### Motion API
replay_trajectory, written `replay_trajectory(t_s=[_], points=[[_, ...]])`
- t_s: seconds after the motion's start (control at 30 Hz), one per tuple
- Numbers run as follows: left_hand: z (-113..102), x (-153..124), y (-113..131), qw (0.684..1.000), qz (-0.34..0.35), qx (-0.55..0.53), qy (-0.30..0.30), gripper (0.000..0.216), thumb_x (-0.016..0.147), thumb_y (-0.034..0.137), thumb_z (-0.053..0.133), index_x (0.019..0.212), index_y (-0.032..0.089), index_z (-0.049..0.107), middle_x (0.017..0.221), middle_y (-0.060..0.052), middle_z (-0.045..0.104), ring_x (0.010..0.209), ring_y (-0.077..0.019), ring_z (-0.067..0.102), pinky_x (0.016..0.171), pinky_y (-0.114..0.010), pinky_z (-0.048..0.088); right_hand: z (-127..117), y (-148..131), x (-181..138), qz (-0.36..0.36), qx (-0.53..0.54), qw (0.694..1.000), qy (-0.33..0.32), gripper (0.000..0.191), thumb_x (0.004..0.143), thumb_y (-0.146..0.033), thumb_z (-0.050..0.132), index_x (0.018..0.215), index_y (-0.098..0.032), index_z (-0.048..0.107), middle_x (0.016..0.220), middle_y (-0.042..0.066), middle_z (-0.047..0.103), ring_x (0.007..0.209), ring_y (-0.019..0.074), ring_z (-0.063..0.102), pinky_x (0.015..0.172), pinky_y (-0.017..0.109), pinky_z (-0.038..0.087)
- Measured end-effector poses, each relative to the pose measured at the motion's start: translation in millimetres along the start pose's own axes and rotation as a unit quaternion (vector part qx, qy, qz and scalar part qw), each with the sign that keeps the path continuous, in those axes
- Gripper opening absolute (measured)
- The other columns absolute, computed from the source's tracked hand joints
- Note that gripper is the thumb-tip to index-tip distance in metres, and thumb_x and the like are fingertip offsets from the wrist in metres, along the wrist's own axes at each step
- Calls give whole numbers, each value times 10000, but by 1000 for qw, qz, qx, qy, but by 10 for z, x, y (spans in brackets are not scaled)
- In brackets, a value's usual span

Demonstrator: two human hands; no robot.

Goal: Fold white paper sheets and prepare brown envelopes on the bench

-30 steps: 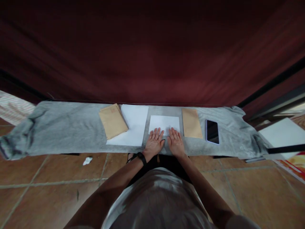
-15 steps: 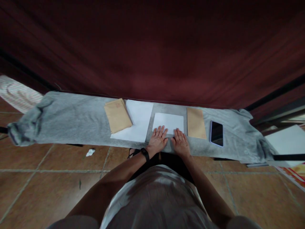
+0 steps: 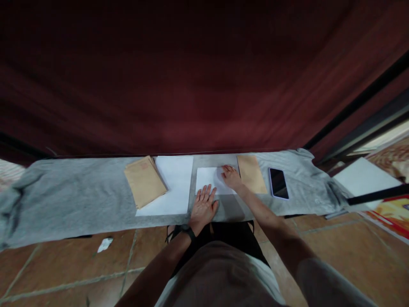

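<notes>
A folded white sheet of paper lies on the grey cloth in front of me. My left hand rests flat with its fingers spread over the paper's near left edge. Toward the far right of the same sheet, my right hand touches the surface with loosely bent fingers pointing left; nothing shows in its grasp. Just right of that hand lies a brown envelope, partly behind my wrist. To the left, a stack of brown envelopes sits on larger white paper.
A phone lies face up right of the single envelope. Grey cloth covers the narrow bench, with a dark red curtain behind it. A white board and a dark bar stand at the right. A paper scrap is on the tiled floor.
My right hand has slid from the paper's near edge to its far right part, its fingers now bent. My left hand stays on the near edge. The view has shifted.
</notes>
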State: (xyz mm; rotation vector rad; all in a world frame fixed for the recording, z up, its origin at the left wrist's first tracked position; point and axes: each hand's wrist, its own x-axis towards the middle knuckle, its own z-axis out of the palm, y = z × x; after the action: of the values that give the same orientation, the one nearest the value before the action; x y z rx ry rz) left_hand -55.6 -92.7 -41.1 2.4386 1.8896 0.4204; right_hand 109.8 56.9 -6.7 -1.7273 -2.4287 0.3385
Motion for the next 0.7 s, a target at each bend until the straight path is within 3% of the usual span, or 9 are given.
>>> replay_trajectory(t_s=[0.17, 0.33, 0.47, 0.57, 0.7], points=[[-25, -3, 4, 1000, 1, -9, 8, 572, 988, 373, 454, 1532, 200, 408, 1619, -93, 366, 1524, -270, 284, 1250, -508, 241, -100, -15, 216, 24, 11, 999, -23, 398, 931, -224, 539, 1303, -136, 649, 1366, 175, 604, 1252, 281, 546, 1086, 396, 404], [-20, -10, -7, 1000, -6, -20, 15, 602, 983, 391, 454, 1532, 150, 398, 1592, -131, 408, 1508, -279, 323, 1241, -516, 263, -300, 82, 268, 44, 60, 995, -65, 287, 834, -130, 596, 1069, -156, 759, 1154, 120, 724, 1099, 235, 637, 965, 291, 464], [-66, -37, -28, 999, 6, -19, 26, 634, 977, 373, 459, 1539, 94, 366, 1601, -159, 384, 1515, -273, 307, 1248, -474, 263, -543, 178, 168, 47, 136, 985, -98, 193, 797, -148, 630, 923, -152, 777, 916, 61, 758, 864, 197, 680, 754, 243, 492], [-149, -57, -7, 999, 22, -18, 38, 650, 958, 330, 481, 1557, 122, 338, 1614, -132, 371, 1523, -258, 289, 1259, -462, 245, -744, 216, 20, 35, 211, 970, -117, 133, 812, -195, 642, 847, -156, 764, 766, 15, 727, 729, 166, 657, 646, 225, 474], [-294, -36, 117, 995, 32, -65, 66, 660, 895, 200, 514, 1540, 150, 381, 1599, -122, 404, 1504, -257, 335, 1259, -469, 248, -966, 197, -193, 22, 305, 945, -113, 197, 880, -285, 601, 924, -155, 743, 788, 10, 727, 700, 149, 646, 631, 228, 491]])
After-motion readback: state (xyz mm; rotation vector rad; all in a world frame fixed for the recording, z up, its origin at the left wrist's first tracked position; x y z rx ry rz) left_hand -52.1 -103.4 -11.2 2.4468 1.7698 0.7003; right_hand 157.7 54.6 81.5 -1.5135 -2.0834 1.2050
